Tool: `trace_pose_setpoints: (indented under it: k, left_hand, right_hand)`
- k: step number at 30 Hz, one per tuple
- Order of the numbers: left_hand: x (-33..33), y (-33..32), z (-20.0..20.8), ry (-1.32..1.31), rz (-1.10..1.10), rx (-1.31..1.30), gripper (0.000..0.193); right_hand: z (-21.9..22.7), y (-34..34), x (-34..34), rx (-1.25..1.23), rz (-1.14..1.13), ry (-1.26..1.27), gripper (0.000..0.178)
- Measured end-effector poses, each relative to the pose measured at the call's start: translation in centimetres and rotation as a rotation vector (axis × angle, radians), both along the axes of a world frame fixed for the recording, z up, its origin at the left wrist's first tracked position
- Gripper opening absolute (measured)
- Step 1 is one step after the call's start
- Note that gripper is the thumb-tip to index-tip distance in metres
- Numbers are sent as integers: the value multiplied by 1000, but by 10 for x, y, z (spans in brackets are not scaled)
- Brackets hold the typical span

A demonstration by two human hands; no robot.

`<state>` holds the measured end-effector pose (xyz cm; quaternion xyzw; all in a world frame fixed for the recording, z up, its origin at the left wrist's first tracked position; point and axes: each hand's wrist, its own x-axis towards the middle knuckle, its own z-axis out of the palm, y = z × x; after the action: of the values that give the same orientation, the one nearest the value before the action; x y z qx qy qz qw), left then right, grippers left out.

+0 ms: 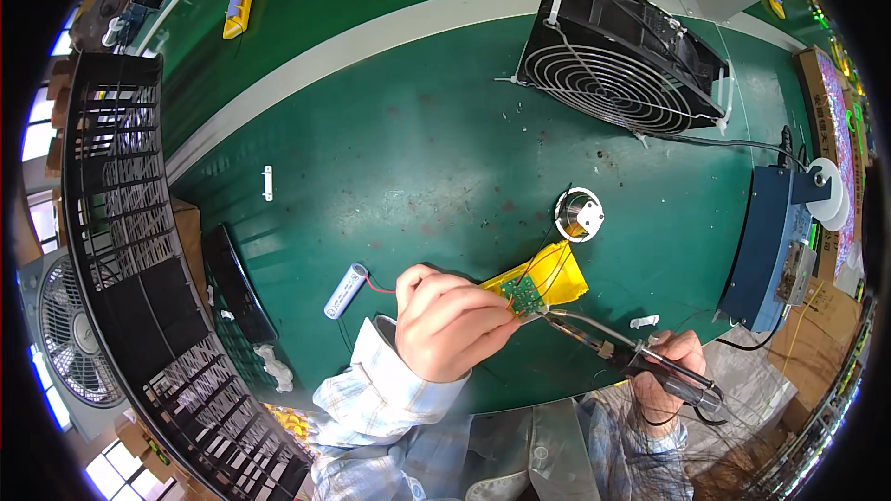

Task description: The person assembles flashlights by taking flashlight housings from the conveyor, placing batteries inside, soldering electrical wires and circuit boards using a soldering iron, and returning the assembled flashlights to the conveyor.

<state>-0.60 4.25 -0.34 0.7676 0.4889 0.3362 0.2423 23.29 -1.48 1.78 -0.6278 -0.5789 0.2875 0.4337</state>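
Observation:
My left hand [453, 323] is closed, its fingertips pinching the edge of a small green circuit board [525, 294]. Beneath and behind the board lies a yellow plastic piece [562, 276]. Thin black wires run from the board toward a round white-rimmed part with a shiny inside [579, 214]. In my right hand [676, 364] is a soldering iron [654, 369] with a thin metal guide tube along it, its tip at the board's near right edge. A blue cylindrical battery cell [346, 291] lies left of my left hand, with a red wire leading toward that hand.
A black fan with a wire guard [613, 79] stands at the back right. A blue box-shaped unit [763, 246] sits at the right edge. A tall black slotted rack [130, 213] lines the left. Small white plastic pieces [268, 183] and a black glossy object [239, 280] lie on the green table [399, 148].

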Motion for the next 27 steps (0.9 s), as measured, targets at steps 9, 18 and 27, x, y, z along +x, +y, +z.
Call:
trace_pose_setpoints:
  k: [9,18,27]
  left_hand:
    - [3,-2,7,106,67,3,18]
    - [2,-2,4,105,62,8,17]
    - [2,1,5,77,56,56,21]
  right_hand:
    - [5,14,-13,-131,-75,596,29]
    - [4,13,-11,-154,35,459,30]
    - [5,12,-10,-180,17,446,28]
